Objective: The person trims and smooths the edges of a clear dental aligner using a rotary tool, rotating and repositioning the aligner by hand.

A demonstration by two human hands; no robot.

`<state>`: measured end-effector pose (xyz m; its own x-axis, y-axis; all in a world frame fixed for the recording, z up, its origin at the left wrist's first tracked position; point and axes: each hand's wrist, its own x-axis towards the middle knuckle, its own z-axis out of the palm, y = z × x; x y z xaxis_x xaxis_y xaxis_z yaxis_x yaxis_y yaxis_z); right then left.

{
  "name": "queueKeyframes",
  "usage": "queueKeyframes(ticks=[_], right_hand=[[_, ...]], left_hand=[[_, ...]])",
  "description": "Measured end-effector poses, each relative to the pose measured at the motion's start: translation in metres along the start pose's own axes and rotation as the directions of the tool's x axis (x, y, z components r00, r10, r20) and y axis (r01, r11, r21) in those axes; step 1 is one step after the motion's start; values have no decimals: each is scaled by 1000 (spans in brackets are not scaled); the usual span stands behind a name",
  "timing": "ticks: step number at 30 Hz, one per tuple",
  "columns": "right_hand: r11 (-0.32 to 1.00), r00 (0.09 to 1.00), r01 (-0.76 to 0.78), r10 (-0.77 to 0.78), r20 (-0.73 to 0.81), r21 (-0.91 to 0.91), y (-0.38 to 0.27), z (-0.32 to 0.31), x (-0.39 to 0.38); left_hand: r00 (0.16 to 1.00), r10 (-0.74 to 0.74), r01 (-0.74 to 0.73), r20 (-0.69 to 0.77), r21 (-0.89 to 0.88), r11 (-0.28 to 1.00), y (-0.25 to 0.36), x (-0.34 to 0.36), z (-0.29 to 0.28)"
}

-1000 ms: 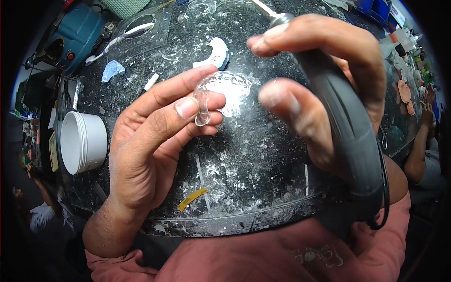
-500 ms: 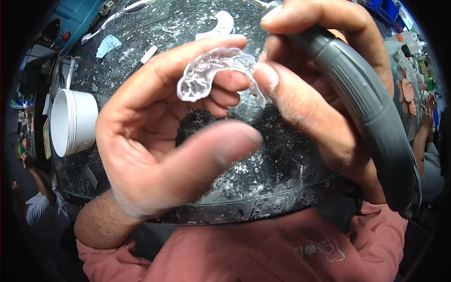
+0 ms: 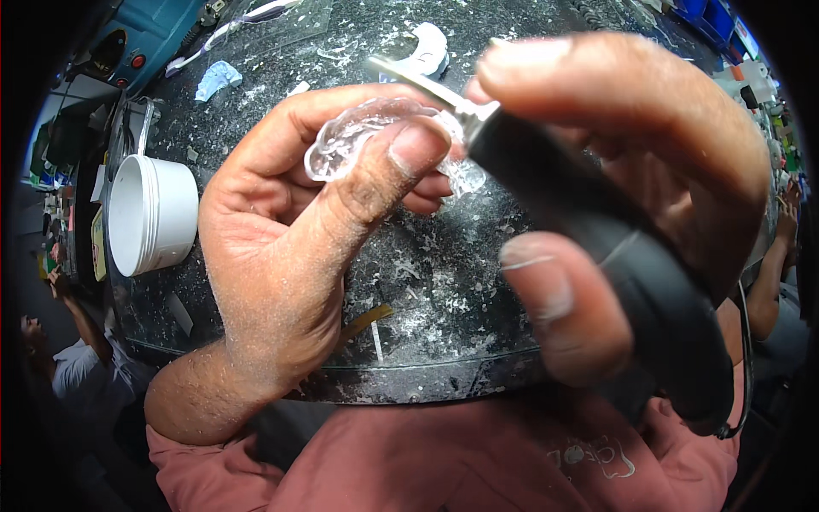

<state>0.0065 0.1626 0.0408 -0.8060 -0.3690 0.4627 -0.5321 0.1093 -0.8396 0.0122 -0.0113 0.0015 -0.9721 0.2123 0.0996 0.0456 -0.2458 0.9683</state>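
A clear plastic dental aligner (image 3: 334, 143), curved like a tooth arch, is pinched in my left hand (image 3: 273, 222). The left thumb presses over its middle, with the fingers behind. My right hand (image 3: 682, 136) is wrapped round a dark rotary handpiece (image 3: 589, 213), index finger along the top and thumb lower down, partly smeared by motion. From its front end juts a slim metal tip (image 3: 422, 88), which points up and left over the aligner's upper edge. Whether the tip touches the plastic I cannot tell.
A white tub (image 3: 177, 213) stands left of my left hand. Farther back on the dusty dark table (image 3: 461, 299) lie a pale blue lump (image 3: 218, 79) and a white arch-shaped dental model (image 3: 433, 53). A yellowish strip (image 3: 368, 319) rests near the front edge. Other people (image 3: 85, 363) are at both sides.
My left thumb has closed onto the aligner. My right thumb and fingers have let go of the aligner's right end, and the handpiece has swung so its metal tip is over the aligner.
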Motion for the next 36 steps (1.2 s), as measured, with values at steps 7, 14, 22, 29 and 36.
queueKeyframes(ticks=[7,14,22,29,36], right_hand=[[950,953,284,-264,150,-128,20,3,0],[922,916,366,-333,223,-127,29,0,3],[897,884,424,-379,274,-126,27,-6,3],[901,895,340,-223,386,-269,15,-5,10],[905,917,371,-321,235,-211,28,5,2]], left_hand=[[1000,11,-11,-8,-27,1000,-7,1,-2],[997,-33,30,-65,-46,999,-2,-1,1],[999,1,-3,-53,-44,999,-2,2,7],[999,2,-2,-40,-7,1000,-2,2,5],[994,-85,83,-68,-40,996,6,3,8]])
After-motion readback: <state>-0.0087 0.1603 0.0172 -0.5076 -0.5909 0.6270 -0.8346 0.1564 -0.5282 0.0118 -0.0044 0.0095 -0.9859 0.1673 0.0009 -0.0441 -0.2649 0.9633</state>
